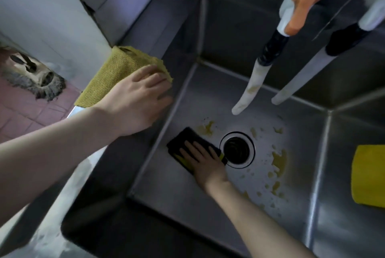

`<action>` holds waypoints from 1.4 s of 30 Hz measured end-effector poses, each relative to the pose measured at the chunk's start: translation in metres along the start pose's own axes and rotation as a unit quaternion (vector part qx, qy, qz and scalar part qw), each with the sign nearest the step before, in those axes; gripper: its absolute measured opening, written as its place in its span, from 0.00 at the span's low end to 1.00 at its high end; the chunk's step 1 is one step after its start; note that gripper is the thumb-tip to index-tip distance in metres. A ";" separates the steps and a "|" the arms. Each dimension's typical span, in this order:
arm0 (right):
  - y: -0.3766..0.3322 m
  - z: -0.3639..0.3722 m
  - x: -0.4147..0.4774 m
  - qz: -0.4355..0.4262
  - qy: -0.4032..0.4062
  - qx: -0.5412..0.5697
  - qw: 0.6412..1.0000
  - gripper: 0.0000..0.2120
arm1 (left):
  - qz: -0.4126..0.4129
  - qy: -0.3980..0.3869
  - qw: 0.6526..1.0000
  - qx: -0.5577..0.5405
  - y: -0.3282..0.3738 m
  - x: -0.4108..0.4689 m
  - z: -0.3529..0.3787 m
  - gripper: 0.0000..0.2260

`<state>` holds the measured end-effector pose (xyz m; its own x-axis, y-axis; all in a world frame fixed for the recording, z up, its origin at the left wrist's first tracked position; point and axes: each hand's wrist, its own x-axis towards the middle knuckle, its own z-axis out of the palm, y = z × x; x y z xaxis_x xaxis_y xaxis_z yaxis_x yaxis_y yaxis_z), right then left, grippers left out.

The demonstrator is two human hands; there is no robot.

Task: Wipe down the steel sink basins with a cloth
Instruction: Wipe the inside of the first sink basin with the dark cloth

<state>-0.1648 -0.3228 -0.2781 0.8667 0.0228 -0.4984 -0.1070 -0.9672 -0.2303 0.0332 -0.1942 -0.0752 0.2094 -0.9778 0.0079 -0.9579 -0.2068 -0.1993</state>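
Pressing down flat, the right hand [200, 159] lies with fingers spread on a dark scouring pad [187, 143] that shows a yellow edge beneath the palm. That pad rests on the floor of the steel sink basin [158, 191], just left of the round drain [237, 150] and touching its rim at the pad's right corner. Yellowish smears [279, 161] dot the basin floor to the right of the drain and on its far side, with another patch [205, 128] just beyond the pad.

On the left rim of the basin, the left hand [139, 99] rests palm down on a mustard-yellow cloth [112, 76], fingers together and curled over its far edge; the cloth hangs off the rim toward the left. A second, brighter yellow cloth [368, 176] lies against the right wall of the basin, cut off by the frame edge.

Two pale spouts [250, 88] with dark collars hang over the far part of the basin; the second one may be a reflection, though blur makes it hard to say. An orange handle [302, 3] sits above them. Pink floor tiles [23, 116] show at far left.
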 end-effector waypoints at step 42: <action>-0.051 0.026 -0.010 -0.096 0.047 0.089 0.990 0.37 | -0.065 -0.015 0.998 -0.005 0.002 0.003 0.001 0.08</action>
<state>-0.1802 -0.2676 -0.2829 0.9199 0.1699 -0.3533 -0.0129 -0.8876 -0.4604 0.0322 -0.1974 -0.0767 0.3368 -0.9416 0.0038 -0.9245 -0.3315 -0.1879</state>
